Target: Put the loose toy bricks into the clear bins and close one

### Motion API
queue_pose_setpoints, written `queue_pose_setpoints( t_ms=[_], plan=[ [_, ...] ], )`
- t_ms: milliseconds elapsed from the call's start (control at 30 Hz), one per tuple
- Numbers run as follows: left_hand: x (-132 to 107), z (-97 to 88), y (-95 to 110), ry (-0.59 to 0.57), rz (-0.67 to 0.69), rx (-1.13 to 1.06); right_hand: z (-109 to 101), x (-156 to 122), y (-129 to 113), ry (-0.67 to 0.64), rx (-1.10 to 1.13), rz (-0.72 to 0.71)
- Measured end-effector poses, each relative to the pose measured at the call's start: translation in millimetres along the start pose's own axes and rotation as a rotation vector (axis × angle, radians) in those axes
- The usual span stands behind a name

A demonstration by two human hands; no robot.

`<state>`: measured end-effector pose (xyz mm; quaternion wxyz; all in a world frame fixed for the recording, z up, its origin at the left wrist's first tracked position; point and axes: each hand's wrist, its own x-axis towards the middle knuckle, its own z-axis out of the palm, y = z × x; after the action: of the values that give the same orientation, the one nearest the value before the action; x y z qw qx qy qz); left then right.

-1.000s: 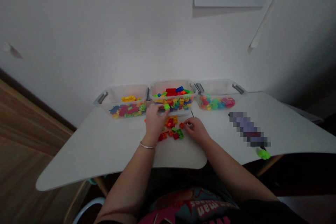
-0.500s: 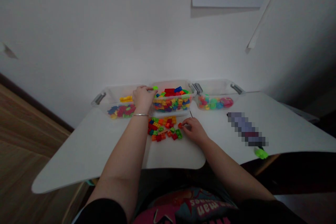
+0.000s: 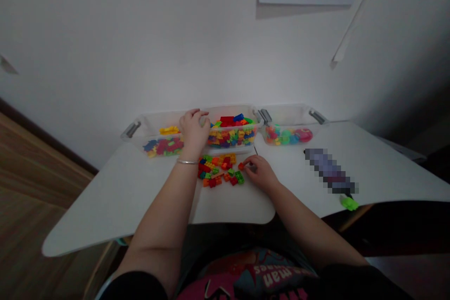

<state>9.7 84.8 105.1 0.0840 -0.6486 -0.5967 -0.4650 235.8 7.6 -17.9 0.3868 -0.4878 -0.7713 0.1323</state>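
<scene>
My left hand (image 3: 195, 127) is over the left end of the middle clear bin (image 3: 234, 149). Its fingers are apart, and no brick shows at their tips. Inside that bin lie mixed bricks, with a red brick (image 3: 227, 121) and a blue brick (image 3: 238, 117) on top. On the white table, my right hand (image 3: 260, 172) rests beside a pile of loose bricks (image 3: 215, 171). Thumb and forefinger close on a small orange-red brick (image 3: 241, 166) at the pile's right edge. A green brick (image 3: 239, 177) lies just below it.
To the left stands a clear bin (image 3: 140, 124) with colourful pieces, and to the right another clear bin (image 3: 291, 110) with rounded pieces. A pixelated flat object (image 3: 330, 171) lies on the right of the table (image 3: 228, 208), by a bright green piece (image 3: 349, 203). Behind is the wall.
The bright green brick at my left fingertips no longer shows there, and those fingers have spread. My right hand stays at the orange-red brick. The view has shifted slightly.
</scene>
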Motion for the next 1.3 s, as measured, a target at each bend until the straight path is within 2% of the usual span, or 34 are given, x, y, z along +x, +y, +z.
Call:
queue_pose_setpoints(
  t_ms=[33, 67, 167, 233, 333, 433, 533, 867, 1200, 1300],
  plan=[
    [-7, -3.5, 7, -0.007, 0.04, -0.01, 0, 0, 0, 0.004, -0.005, 0.014],
    [-16, -6.8, 14, -0.061, 0.083, -0.014, 0, 0, 0, 0.008, -0.013, 0.033],
    [-52, -11.1, 34, -0.371, 0.274, -0.033, 1, 0, 1, 0.026, -0.039, 0.091],
    [-78, -8.0, 42, -0.537, 0.344, 0.019, 0, -1, 1, 0.041, -0.045, 0.11],
    [-111, 2.6, 45, -0.678, 0.403, 0.116, 1, -1, 2, 0.041, -0.046, 0.124],
    [-128, 11.8, 42, -0.689, 0.431, 0.162, 2, -1, 4, 0.046, -0.039, 0.157],
    [-131, 14.7, 41, -0.668, 0.422, 0.172, 5, 0, 6, 0.054, 0.011, 0.229],
    [-129, 14.1, 50, -0.7, 0.374, 0.2, 4, 1, 6, 0.024, 0.113, 0.254],
    [-119, 12.0, 46, -0.705, 0.31, 0.154, 5, 0, 8, 0.026, 0.109, 0.263],
    [-112, 8.0, 43, -0.637, 0.286, 0.062, 5, 0, 7, 0.029, 0.114, 0.264]
  ],
)
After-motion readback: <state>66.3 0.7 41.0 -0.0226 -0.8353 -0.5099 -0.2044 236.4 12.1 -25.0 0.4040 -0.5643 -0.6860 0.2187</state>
